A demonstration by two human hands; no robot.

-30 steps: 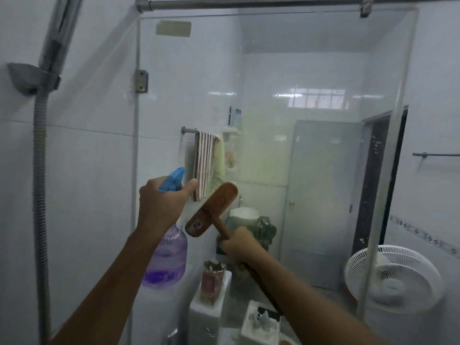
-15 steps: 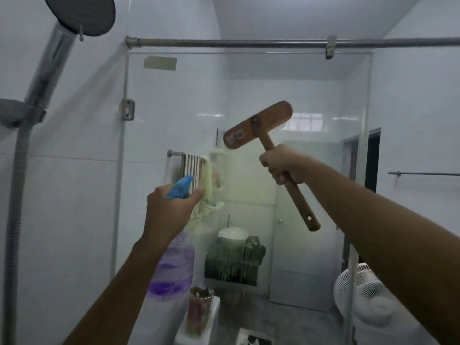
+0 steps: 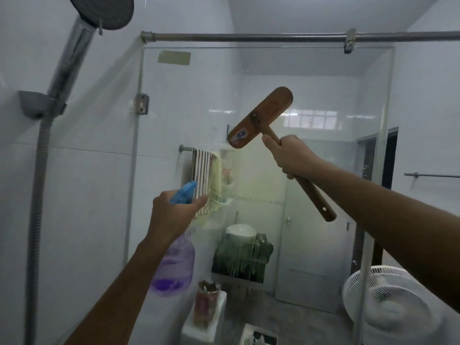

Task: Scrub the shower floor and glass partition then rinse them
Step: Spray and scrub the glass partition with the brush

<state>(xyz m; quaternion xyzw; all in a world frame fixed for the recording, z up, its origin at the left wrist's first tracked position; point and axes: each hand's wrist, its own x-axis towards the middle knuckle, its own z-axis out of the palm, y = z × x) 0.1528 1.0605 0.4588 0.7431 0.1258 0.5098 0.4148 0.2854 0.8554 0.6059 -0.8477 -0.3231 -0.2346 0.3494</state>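
Observation:
The glass partition [image 3: 323, 78] fills the view ahead, hung from a steel rail; its middle is misted with yellowish-green streaks. My right hand [image 3: 290, 155] grips the handle of a wooden scrub brush [image 3: 261, 117], raised with its flat back toward me and its head against or very near the glass. Lower left, my left hand [image 3: 171, 212] holds a purple spray bottle [image 3: 174, 265] by its blue trigger head, nozzle aimed at the glass. The shower floor is out of view.
A shower head [image 3: 104, 11] with its hose [image 3: 39, 170] is mounted on the white tiled wall at left. Behind the glass are a towel [image 3: 206, 175] on a bar, a washbasin [image 3: 240, 231], a toilet tank, a white door and a white fan [image 3: 388, 305].
My right hand has lifted the brush from waist height to the upper glass and slid up the handle toward the head. The view tilted upward. My left hand kept the bottle roughly in place.

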